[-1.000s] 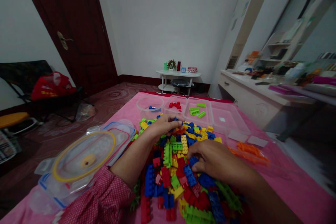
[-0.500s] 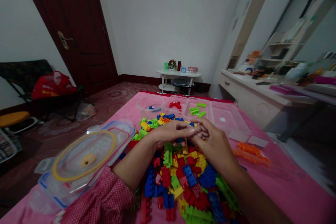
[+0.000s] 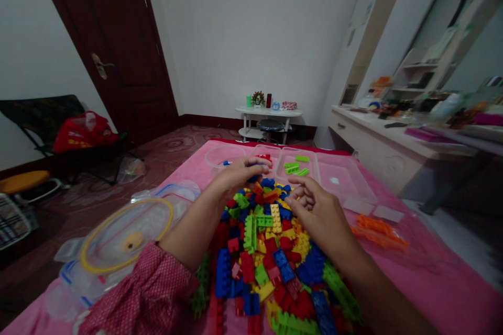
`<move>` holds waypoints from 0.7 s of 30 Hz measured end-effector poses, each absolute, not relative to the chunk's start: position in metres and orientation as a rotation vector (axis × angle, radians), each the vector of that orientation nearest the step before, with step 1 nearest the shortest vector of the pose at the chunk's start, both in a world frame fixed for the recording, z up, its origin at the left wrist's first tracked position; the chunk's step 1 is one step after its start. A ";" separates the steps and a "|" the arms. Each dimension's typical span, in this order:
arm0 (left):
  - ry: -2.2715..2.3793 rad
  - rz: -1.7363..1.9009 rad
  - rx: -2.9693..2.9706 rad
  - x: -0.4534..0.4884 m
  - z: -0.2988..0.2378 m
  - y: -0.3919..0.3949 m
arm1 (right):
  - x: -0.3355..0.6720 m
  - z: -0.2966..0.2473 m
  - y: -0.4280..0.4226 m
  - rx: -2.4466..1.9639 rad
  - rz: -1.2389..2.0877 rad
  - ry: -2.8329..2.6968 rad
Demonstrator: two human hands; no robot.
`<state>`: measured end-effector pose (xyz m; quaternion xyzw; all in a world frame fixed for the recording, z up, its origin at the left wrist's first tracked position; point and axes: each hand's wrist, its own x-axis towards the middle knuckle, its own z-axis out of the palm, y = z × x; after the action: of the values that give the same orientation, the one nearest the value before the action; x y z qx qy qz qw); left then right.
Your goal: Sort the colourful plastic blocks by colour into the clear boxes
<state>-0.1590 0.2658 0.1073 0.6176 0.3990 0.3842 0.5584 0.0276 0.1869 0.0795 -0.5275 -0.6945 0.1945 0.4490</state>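
Note:
A heap of colourful plastic building bricks (image 3: 275, 267) covers the middle of the table. My left hand (image 3: 241, 172) is over the heap's far edge, palm down, its fingers stretched toward the right. Blue bricks (image 3: 268, 183) are close to its fingertips; the underside of this hand is hidden. To the right of the heap, my right hand (image 3: 316, 204) hovers with loosely bent fingers and the thumb apart, and I see no brick between them. A long green brick (image 3: 250, 233) and a yellow brick (image 3: 275, 218) lie between my forearms.
Behind the heap stand a round clear tub (image 3: 214, 154) with blue bricks, a box with red pieces (image 3: 267, 157), a box with green bricks (image 3: 293, 168) and another clear box (image 3: 346, 180). Clear lids (image 3: 129, 241) lie left. Orange pieces (image 3: 379, 233) sit at right.
My hands were together over the heap and have now parted. The left hand has moved away and to the left, toward the tubs; the right hand has stayed nearly in place.

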 end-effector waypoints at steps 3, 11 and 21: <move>1.121 1.146 1.444 -0.172 0.125 0.302 | 0.028 0.080 0.186 -1.320 0.466 -1.709; 1.561 1.279 1.379 -0.213 0.102 0.389 | 0.034 0.081 0.189 -1.313 0.473 -1.704; 1.526 1.344 1.430 -0.233 0.105 0.397 | 0.037 0.078 0.191 -1.323 0.444 -1.699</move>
<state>-0.2328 0.3974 0.1046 0.5445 0.5812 0.5118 0.3221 0.0372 0.1905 0.0778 -0.5360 -0.6884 0.1797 0.4544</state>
